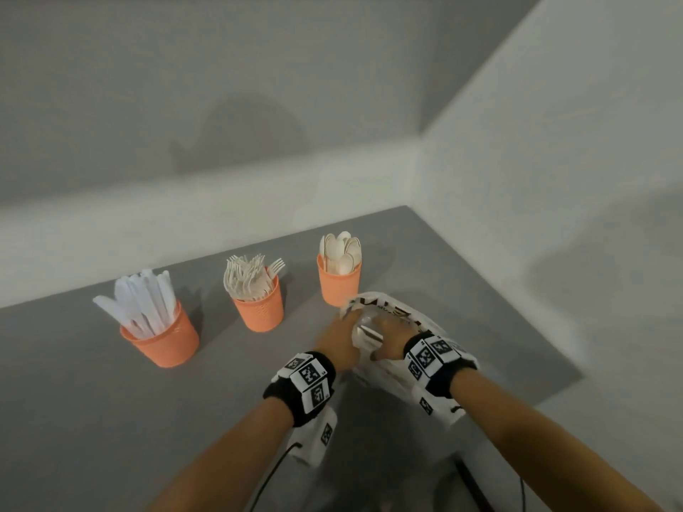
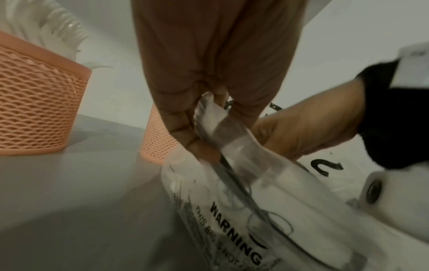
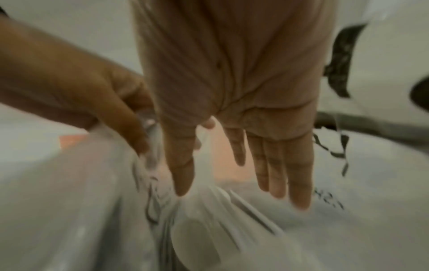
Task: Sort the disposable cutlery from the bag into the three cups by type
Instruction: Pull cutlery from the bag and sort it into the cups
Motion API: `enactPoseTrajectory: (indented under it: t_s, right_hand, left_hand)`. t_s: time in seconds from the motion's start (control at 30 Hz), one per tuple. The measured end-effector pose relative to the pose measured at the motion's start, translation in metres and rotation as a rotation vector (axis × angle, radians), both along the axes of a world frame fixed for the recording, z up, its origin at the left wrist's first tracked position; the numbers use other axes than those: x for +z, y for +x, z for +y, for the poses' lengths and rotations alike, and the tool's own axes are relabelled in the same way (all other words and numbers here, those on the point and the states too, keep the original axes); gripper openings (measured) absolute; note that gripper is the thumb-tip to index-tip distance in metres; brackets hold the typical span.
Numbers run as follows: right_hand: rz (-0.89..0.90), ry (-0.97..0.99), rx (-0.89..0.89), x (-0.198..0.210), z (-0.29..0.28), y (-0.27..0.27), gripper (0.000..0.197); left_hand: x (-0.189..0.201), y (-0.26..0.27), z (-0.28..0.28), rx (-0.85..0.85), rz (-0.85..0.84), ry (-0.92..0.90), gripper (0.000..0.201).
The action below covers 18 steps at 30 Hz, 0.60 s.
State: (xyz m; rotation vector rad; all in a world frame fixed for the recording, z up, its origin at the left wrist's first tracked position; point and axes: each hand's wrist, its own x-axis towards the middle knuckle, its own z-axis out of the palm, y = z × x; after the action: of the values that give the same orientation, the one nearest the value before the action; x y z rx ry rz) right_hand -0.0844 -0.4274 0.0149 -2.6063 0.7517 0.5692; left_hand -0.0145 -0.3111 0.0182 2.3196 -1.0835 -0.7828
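Cutlery sits sorted in three orange mesh cups on the grey table (image 1: 92, 400): knives (image 1: 140, 301) in the left cup (image 1: 162, 343), forks (image 1: 247, 277) in the middle cup (image 1: 259, 312), spoons (image 1: 340, 251) in the right cup (image 1: 338, 286). Just in front of the right cup I see the clear plastic bag (image 1: 391, 375), printed with black warning text. My left hand (image 1: 338, 341) pinches the bag's upper edge, fingers (image 2: 185, 128) curled tight on the film. My right hand (image 1: 393, 332) reaches into the bag's mouth, fingers (image 3: 278, 165) straight and slightly spread, gripping nothing. Through the right wrist view I make out pale cutlery pieces (image 3: 209, 229) lying inside the bag below the fingertips, too blurred to name by type.
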Motion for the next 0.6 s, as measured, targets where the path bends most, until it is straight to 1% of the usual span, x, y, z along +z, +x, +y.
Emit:
enactPoseTrajectory:
  t_s: [0.07, 0.13, 0.2, 0.3, 0.37, 0.47, 0.53, 0.6]
  right_hand:
    - [0.019, -0.023, 0.005, -0.017, 0.001, -0.003, 0.086]
    - [0.056, -0.073, 0.008, -0.029, 0.004, -0.006, 0.087]
    - [-0.008, -0.112, -0.006, -0.037, 0.006, -0.008, 0.082]
    - [-0.118, -0.064, -0.085, -0.042, 0.009, -0.007, 0.061]
    - [-0.106, -0.032, -0.119, -0.045, 0.009, -0.007, 0.057]
    - [-0.086, -0.008, -0.137, -0.05, 0.006, -0.01, 0.06]
    - [-0.062, -0.026, -0.148, -0.053, 0.008, -0.009, 0.054]
    - [-0.035, -0.011, -0.198, -0.059, 0.011, -0.011, 0.05]
  left_hand:
    - [0.002, -0.003, 0.006, -0.077, 0.014, 0.035, 0.075]
    - [0.004, -0.003, 0.013, -0.116, 0.029, 0.058, 0.077]
    - [0.007, -0.003, 0.021, -0.13, 0.043, 0.06, 0.077]
    - [0.01, -0.004, 0.031, -0.123, 0.055, 0.048, 0.077]
    - [0.012, -0.004, 0.033, -0.108, 0.062, 0.041, 0.078]
    - [0.015, -0.004, 0.034, -0.074, 0.072, 0.021, 0.077]
    - [0.018, -0.005, 0.033, -0.053, 0.079, 0.005, 0.076]
    - [0.021, -0.006, 0.031, -0.04, 0.087, 0.001, 0.075]
